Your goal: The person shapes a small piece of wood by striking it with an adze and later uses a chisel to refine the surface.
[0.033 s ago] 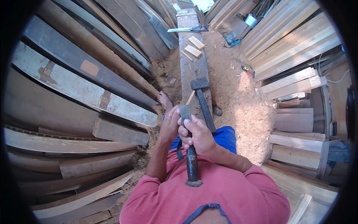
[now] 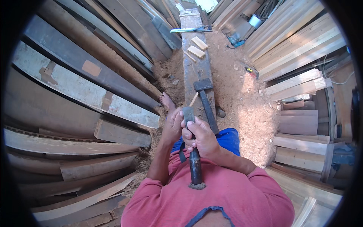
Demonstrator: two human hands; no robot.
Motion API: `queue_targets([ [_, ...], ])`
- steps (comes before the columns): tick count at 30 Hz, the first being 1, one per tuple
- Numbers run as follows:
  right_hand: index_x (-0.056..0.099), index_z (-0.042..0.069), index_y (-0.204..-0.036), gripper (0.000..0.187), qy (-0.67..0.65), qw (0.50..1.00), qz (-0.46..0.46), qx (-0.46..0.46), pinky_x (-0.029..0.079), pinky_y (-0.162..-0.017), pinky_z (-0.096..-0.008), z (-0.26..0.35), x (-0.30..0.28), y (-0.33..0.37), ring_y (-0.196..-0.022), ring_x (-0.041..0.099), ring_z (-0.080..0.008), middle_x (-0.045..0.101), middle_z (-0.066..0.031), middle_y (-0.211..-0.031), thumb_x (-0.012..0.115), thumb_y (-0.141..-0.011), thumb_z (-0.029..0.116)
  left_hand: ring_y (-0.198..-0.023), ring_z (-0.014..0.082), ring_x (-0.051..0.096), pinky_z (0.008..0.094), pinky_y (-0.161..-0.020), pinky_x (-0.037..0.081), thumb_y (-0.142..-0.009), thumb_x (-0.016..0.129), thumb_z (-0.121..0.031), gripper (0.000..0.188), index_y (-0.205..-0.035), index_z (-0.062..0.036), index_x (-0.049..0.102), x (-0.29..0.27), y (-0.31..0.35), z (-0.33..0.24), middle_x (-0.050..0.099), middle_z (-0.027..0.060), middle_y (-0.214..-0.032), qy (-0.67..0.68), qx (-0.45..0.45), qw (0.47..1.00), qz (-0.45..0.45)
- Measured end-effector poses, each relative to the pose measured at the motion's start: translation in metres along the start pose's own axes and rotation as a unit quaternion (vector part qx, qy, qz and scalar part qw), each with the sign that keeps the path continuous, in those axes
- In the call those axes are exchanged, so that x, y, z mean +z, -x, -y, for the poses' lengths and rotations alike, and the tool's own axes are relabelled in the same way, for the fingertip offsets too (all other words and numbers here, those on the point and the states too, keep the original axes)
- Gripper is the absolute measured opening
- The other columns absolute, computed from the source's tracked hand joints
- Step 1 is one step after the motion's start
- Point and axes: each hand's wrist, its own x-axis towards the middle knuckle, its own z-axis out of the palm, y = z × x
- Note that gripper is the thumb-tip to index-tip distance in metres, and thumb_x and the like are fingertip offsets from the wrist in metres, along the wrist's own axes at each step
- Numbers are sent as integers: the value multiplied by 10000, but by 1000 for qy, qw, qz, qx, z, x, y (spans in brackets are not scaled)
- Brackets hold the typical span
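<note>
My right hand (image 2: 200, 138) is wrapped round a chisel (image 2: 188, 113), its grey blade pointing away from me. The dark, ringed handle runs back against my chest. Close against the blade's left side, my left hand (image 2: 173, 123) is closed with its fingers curled; what they grip is hidden. A thin wooden stick (image 2: 194, 99) shows just beyond the blade tip; its near end disappears behind the blade, and I cannot tell whether my left hand holds it. On the bench plank (image 2: 193, 70) ahead lies a dark-headed hammer (image 2: 203, 84), its handle towards me.
Farther along the bench lie two small pale wood blocks (image 2: 196, 51), a thin strip (image 2: 190, 56) and a handsaw (image 2: 191, 29). Boards (image 2: 90, 68) line the left, stacked planks (image 2: 302, 41) the right. A blue power tool (image 2: 236, 42) and a tape measure (image 2: 250, 70) lie among the sawdust.
</note>
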Motion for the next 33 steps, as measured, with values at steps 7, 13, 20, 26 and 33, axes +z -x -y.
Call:
queue_targets([
  [7,482,82,-1061,172,53,997,-11,-48,397,-435,-247,14,11,18,-457,368,-58,441,12,-696,407,-1039,236,-661,95,482,244,-600,403,-1053,369,-225,322,-926,-24,587,11,16,-23,532,15,-761,-2,-1,1000,2],
  [13,467,81,-1033,180,91,982,-31,-160,405,-440,-260,41,0,44,-459,383,-69,438,2,-670,402,-1041,249,-494,41,353,231,-457,296,-1057,389,-328,379,-836,-56,533,-3,73,7,414,-50,-581,-19,-74,996,38],
  [20,506,84,-1038,181,5,1000,-5,4,397,-446,-246,9,1,4,-471,378,-65,434,23,-693,428,-1038,248,-596,58,425,233,-541,353,-1060,389,-285,331,-931,-39,569,5,16,2,468,-27,-692,-16,31,999,-27],
  [26,492,80,-1037,202,26,1000,3,-17,398,-442,-245,9,0,15,-463,364,-61,411,25,-681,440,-1035,276,-598,68,450,250,-540,377,-1055,370,-218,294,-933,-35,566,6,27,-13,480,-15,-688,-63,37,997,17],
  [33,485,78,-991,175,80,967,-73,-229,368,-384,-239,46,-7,46,-407,330,-59,376,29,-609,462,-1015,250,-494,59,394,228,-460,315,-1051,380,-345,383,-874,-48,544,-7,83,12,434,-26,-578,-52,-31,997,45],
])
